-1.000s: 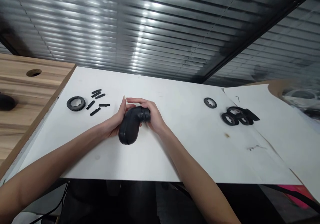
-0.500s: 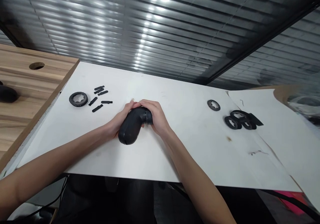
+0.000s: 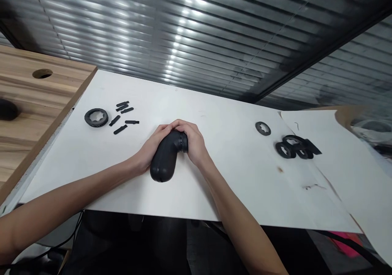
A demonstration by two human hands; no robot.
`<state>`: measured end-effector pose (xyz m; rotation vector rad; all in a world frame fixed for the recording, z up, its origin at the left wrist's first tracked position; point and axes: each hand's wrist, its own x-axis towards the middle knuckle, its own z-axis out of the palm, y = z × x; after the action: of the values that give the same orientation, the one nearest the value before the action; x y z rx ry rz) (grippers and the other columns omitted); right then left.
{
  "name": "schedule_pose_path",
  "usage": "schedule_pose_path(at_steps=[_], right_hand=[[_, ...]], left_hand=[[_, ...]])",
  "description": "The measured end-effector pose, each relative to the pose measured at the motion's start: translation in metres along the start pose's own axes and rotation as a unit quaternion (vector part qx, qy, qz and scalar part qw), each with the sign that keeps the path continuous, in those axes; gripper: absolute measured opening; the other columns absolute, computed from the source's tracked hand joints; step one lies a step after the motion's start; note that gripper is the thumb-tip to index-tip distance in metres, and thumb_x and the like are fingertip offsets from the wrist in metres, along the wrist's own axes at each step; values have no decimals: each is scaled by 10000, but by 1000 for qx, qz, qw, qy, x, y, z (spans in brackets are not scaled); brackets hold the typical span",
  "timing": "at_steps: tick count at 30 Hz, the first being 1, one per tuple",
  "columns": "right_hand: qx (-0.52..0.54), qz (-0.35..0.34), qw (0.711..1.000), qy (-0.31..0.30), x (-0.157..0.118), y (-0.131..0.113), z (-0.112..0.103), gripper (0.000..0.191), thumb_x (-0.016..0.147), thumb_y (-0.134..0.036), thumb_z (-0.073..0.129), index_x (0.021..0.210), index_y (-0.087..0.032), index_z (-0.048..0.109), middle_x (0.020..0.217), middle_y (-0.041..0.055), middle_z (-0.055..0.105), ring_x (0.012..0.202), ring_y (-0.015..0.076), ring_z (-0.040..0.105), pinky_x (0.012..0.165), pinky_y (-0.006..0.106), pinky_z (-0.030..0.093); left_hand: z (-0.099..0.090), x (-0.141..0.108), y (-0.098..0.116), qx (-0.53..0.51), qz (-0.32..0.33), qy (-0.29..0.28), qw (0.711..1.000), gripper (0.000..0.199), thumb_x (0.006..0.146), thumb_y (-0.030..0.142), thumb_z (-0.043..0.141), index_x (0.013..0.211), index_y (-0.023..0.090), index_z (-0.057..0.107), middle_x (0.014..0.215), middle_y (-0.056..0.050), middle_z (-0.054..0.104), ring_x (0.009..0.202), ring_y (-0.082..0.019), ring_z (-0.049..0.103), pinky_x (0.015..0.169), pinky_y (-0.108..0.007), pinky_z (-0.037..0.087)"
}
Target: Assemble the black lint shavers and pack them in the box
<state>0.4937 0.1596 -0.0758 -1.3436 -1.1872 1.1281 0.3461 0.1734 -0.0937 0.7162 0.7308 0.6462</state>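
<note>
From my feed, nearest first: bottom edge is mostly dark stuff below the table, with a bright pink-red item (image 3: 347,244) at lower right. Above it, the white flat tabletop (image 3: 199,195). Centre of frame, I've got the black smooth bent pipe-shaped part (image 3: 165,158), rounded end toward the camera, black ribbed collar (image 3: 183,141) at the other end. Left hand (image 3: 150,150) is wrapped around its left side; right hand (image 3: 195,142) grips the collar end. Fingertips mostly hidden; can't tell exact contact on the far side. Right of frame: thin reddish strand (image 3: 314,186), small brown stain (image 3: 280,169), then a cluster of black notched rings (image 3: 297,146) touching a black flat rectangular piece (image 3: 312,146). One dark grey notched flat ring (image 3: 259,131) lies apart, just left of those. Left of frame, beyond the hands: several small black flat strips (image 3: 120,129), near a thicker black notched ring (image 3: 88,119). Far left, a wood-grain board (image 3: 36,97) bearing a black rounded object (image 3: 7,110). Behind everything, grey metallic slatted blinds (image 3: 196,34) across the top.
</note>
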Motion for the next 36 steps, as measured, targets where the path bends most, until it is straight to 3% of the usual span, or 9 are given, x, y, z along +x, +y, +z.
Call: schedule_pose_path(at_steps=[6, 12, 18, 23, 27, 36], right_hand=[[-21, -24, 999, -4, -2, -6, 1, 200, 785, -328, 511, 718, -247, 681, 780, 47, 662, 782, 251, 623, 643, 348, 524], [-30, -29, 999, -12, -4, -5, 0, 218, 793, -328, 499, 810, -248, 701, 831, 46, 714, 838, 272, 664, 746, 385, 543], [-36, -52, 998, 5, -2, -1, -3, 315, 833, -294, 485, 996, -227, 746, 846, 25, 765, 897, 267, 707, 882, 386, 521], [-31, -32, 999, -31, 2, -1, -8, 316, 841, -298, 510, 982, -224, 783, 1027, 35, 787, 1035, 275, 700, 987, 394, 494], [-33, -30, 998, -38, 2, -1, -9, 338, 853, -305, 526, 1028, -233, 806, 1149, 34, 782, 1136, 283, 681, 1066, 406, 465], [3, -11, 1000, -20, 2, 4, -4, 389, 837, -281, 532, 1033, -228, 863, 1122, 50, 811, 1156, 305, 692, 1104, 438, 462]], left_hand=[[5, -1, 1, 4, 7, 19, 1000, 295, 1007, 522, 650, 1079, 235, 639, 859, -24, 668, 658, -163, 621, 611, -284, 518], [5, 1, -1, -2, 26, 26, 999, 224, 1015, 403, 644, 1164, 237, 655, 945, -28, 667, 722, -162, 639, 672, -278, 547], [4, 3, 2, 8, 13, 26, 1000, 266, 1078, 425, 547, 1201, 228, 675, 1004, -43, 674, 762, -160, 635, 693, -272, 530], [2, 5, 0, 17, 33, 19, 999, 234, 1065, 421, 592, 1164, 232, 689, 1101, -35, 669, 874, -155, 635, 767, -246, 522], [0, 6, -2, 32, 28, 12, 999, 268, 1069, 449, 575, 1242, 271, 676, 1136, -30, 659, 884, -159, 638, 735, -243, 523], [1, 4, 0, 8, 7, -11, 1000, 267, 1054, 487, 557, 1186, 260, 605, 874, -12, 629, 645, -149, 616, 594, -265, 526]])
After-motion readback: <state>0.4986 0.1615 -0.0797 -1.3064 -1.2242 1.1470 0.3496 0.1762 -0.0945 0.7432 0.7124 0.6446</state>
